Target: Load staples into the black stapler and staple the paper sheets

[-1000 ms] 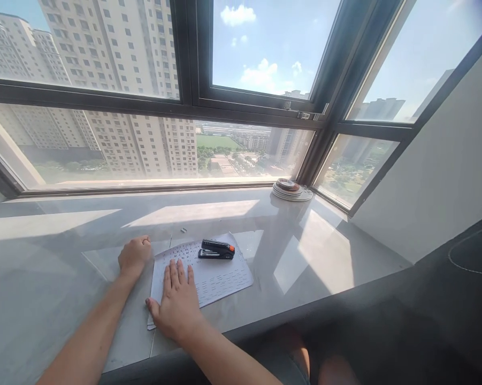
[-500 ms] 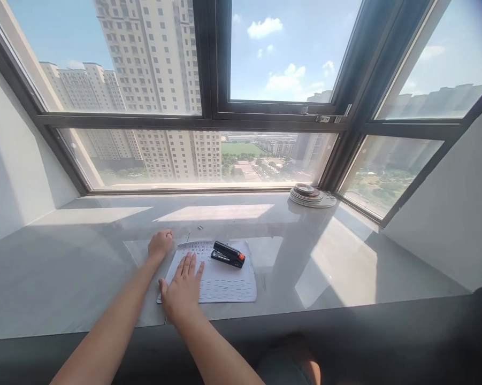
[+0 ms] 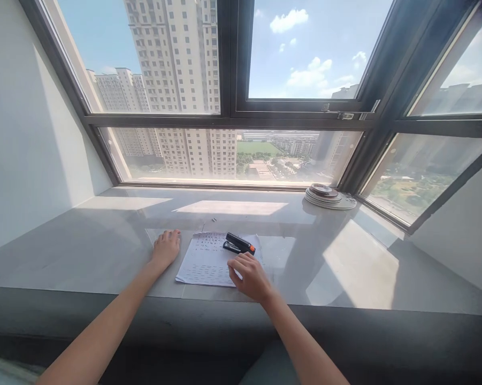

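Note:
A printed sheet of paper (image 3: 206, 261) lies on the grey stone window sill (image 3: 104, 240). A black stapler with an orange tip (image 3: 238, 244) rests on the paper's far right part. My right hand (image 3: 251, 277) hovers over the paper's right edge, just below the stapler, with its fingers curled and nothing visible in them. My left hand (image 3: 166, 248) rests on the sill just left of the paper, palm down with the fingers loosely bent.
A stack of round plates or coasters (image 3: 329, 196) sits at the far right corner of the sill. Two small staples (image 3: 214, 218) lie beyond the paper. Dark window frames (image 3: 228, 115) rise behind; a white wall (image 3: 24, 133) closes the left side.
My right hand lifted off the paper's left part and moved right, toward the stapler. The left hand stayed beside the paper. The view shifted back and to the left.

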Demonstrator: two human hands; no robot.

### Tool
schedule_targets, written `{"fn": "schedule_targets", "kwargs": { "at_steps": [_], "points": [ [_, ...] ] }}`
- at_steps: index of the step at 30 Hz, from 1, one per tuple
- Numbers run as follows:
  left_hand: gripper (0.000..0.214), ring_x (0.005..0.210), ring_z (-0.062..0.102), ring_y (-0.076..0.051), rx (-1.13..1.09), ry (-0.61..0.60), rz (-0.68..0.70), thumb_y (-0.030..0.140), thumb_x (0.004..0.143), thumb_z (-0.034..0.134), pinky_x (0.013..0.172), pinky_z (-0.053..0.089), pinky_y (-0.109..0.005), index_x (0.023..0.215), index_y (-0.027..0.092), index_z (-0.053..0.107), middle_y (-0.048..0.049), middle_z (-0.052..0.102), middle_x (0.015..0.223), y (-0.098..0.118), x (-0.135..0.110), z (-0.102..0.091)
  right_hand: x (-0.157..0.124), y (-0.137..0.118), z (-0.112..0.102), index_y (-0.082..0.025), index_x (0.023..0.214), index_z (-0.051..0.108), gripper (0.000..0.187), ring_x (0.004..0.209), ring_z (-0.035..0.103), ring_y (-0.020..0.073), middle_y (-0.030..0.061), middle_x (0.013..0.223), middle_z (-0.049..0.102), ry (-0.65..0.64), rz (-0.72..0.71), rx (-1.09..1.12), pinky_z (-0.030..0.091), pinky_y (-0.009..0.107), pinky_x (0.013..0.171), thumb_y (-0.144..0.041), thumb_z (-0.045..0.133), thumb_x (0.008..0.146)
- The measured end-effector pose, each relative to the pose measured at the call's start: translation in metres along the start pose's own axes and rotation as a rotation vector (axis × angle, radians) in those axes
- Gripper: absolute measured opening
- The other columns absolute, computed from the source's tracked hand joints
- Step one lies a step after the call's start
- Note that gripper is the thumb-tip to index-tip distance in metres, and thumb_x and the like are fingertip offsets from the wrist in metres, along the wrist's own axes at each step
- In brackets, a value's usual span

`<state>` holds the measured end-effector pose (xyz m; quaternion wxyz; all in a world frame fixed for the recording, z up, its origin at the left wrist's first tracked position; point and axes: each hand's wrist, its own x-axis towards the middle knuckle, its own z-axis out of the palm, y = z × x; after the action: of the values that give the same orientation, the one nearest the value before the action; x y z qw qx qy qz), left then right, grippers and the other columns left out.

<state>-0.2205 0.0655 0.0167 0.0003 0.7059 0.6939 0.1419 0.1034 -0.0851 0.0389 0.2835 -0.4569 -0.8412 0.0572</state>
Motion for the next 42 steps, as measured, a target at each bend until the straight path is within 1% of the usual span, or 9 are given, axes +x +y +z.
{"fn": "schedule_targets", "kwargs": {
  "at_steps": [4, 9, 17, 21, 25, 29, 32, 35, 42],
  "points": [
    [0.060, 0.152, 0.024, -0.044, 0.095, -0.070, -0.113, 0.046, 0.104, 0.032, 0.117, 0.022, -0.071, 0.156, 0.020, 0.045, -0.0180, 0.034, 0.166, -0.016, -0.015, 0.002, -0.017, 0.060, -0.035, -0.022, 0.093, 0.068, 0.037, 0.089, 0.064, 0.0241, 0.0103, 0.089, 0.071, 0.172, 0.310, -0.188, 0.045, 0.032, 0.085, -0.027, 0.034, 0.104],
    [0.061, 0.150, 0.027, -0.046, 0.094, -0.050, -0.145, 0.043, 0.102, 0.032, 0.115, 0.021, -0.075, 0.155, 0.017, 0.046, -0.0208, 0.036, 0.164, -0.008, -0.011, 0.003, -0.018, 0.090, -0.030, -0.022, 0.080, 0.067, 0.037, 0.078, 0.065, 0.0238, 0.0105, 0.082, 0.071, 0.078, 0.650, -0.309, 0.037, 0.032, 0.068, -0.031, 0.039, 0.103],
    [0.063, 0.154, 0.024, -0.047, 0.054, -0.073, -0.152, 0.042, 0.102, 0.030, 0.119, 0.019, -0.071, 0.157, 0.016, 0.044, -0.0191, 0.032, 0.168, -0.001, -0.021, -0.003, -0.019, 0.092, -0.019, -0.021, 0.084, 0.066, 0.026, 0.072, 0.064, 0.0221, 0.0085, 0.078, 0.071, 0.078, 0.610, -0.232, 0.035, 0.031, 0.064, -0.029, 0.046, 0.098],
    [0.062, 0.155, 0.023, -0.046, 0.035, -0.058, -0.151, 0.037, 0.103, 0.031, 0.122, 0.019, -0.067, 0.156, 0.009, 0.045, -0.0231, 0.029, 0.168, 0.004, -0.031, 0.002, -0.011, 0.090, -0.024, -0.020, 0.102, 0.067, 0.036, 0.074, 0.064, 0.0222, 0.0049, 0.076, 0.070, 0.289, 0.558, 0.218, 0.045, 0.031, 0.070, -0.052, 0.050, 0.097],
    [0.054, 0.153, 0.031, -0.042, -0.089, -0.015, -0.073, 0.025, 0.101, 0.031, 0.121, 0.023, -0.069, 0.149, 0.013, 0.053, -0.0204, 0.040, 0.163, 0.007, -0.041, -0.002, 0.011, 0.077, -0.014, -0.023, 0.121, 0.067, 0.050, 0.102, 0.066, 0.0269, 0.0086, 0.109, 0.074, 0.383, 0.393, 0.460, 0.049, 0.036, 0.086, -0.057, 0.067, 0.085],
    [0.053, 0.153, 0.035, -0.028, -0.219, -0.056, 0.335, 0.028, 0.103, 0.034, 0.127, 0.026, -0.054, 0.153, 0.033, 0.050, -0.0021, 0.038, 0.167, 0.015, -0.060, -0.012, 0.023, 0.071, 0.005, -0.025, 0.123, 0.070, 0.048, 0.103, 0.068, 0.0288, 0.0083, 0.113, 0.075, 0.215, 0.356, 0.411, 0.049, 0.039, 0.090, -0.042, 0.073, 0.078],
    [0.056, 0.158, 0.024, -0.033, -0.171, -0.223, 0.557, 0.049, 0.102, 0.043, 0.128, 0.016, -0.062, 0.158, 0.039, 0.043, 0.0008, 0.027, 0.172, 0.024, -0.074, -0.016, 0.017, 0.077, 0.007, -0.024, 0.121, 0.071, 0.046, 0.100, 0.068, 0.0293, 0.0076, 0.108, 0.076, 0.167, 0.367, 0.342, 0.049, 0.039, 0.090, -0.036, 0.071, 0.077],
    [0.061, 0.160, 0.016, -0.036, -0.125, -0.347, 0.576, 0.062, 0.102, 0.037, 0.126, 0.011, -0.068, 0.160, 0.045, 0.035, 0.0034, 0.023, 0.173, 0.036, -0.082, -0.019, 0.001, 0.088, -0.003, -0.023, 0.122, 0.071, 0.046, 0.097, 0.068, 0.0288, 0.0066, 0.105, 0.076, 0.164, 0.375, 0.315, 0.049, 0.038, 0.089, -0.036, 0.069, 0.078],
    [0.064, 0.158, 0.006, -0.048, -0.086, -0.357, 0.495, 0.070, 0.099, 0.030, 0.116, 0.002, -0.083, 0.160, 0.050, 0.031, 0.0058, 0.013, 0.174, 0.075, -0.091, -0.017, -0.049, 0.124, -0.034, -0.024, 0.122, 0.073, 0.049, 0.097, 0.068, 0.0302, 0.0064, 0.102, 0.077, 0.218, 0.398, 0.231, 0.049, 0.039, 0.089, -0.038, 0.070, 0.075]
  ]
}}
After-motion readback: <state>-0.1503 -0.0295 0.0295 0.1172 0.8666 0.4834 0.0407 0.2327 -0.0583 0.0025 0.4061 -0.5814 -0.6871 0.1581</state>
